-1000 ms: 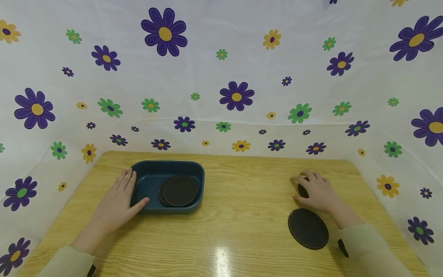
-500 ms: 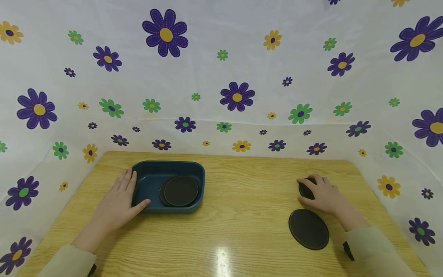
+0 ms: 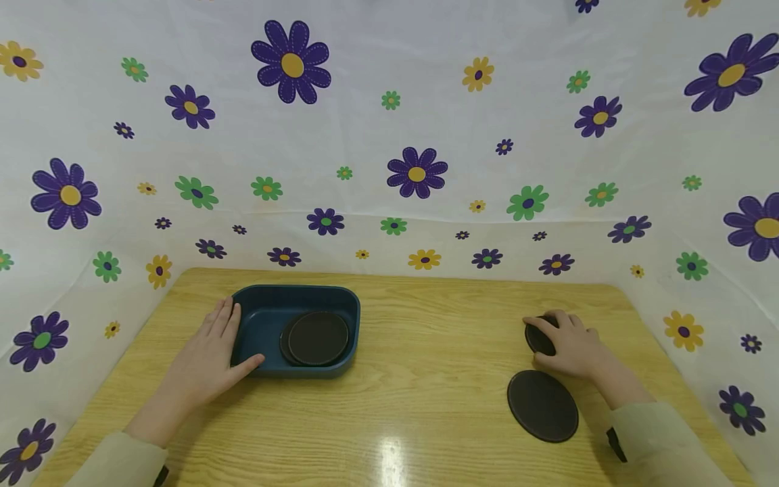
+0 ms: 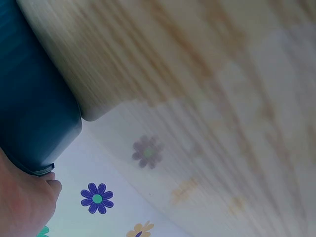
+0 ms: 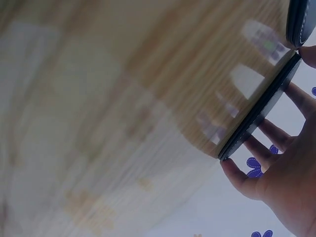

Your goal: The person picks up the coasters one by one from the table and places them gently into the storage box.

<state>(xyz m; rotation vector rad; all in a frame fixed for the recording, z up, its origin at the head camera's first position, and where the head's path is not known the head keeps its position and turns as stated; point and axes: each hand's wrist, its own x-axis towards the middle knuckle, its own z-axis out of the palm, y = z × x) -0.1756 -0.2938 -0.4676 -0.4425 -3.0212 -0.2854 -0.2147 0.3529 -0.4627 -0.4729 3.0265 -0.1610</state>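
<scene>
Currently, the right hand (image 3: 573, 348) grips 1 black disc (image 3: 539, 338).

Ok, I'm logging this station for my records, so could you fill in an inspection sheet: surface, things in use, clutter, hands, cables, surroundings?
Surface: wood-grain table, bright glare near its front.
Things in use: blue tray holding at least two overlapping black discs toward its right end; at the table's right, a far disc and a near disc.
Clutter: nothing seen.
Hands: left hand against the tray's left side, fingers straight; right hand over the far disc, fingertips at its rim.
Cables: nothing seen.
Surroundings: white cloth with printed flowers, behind and on both sides.
</scene>
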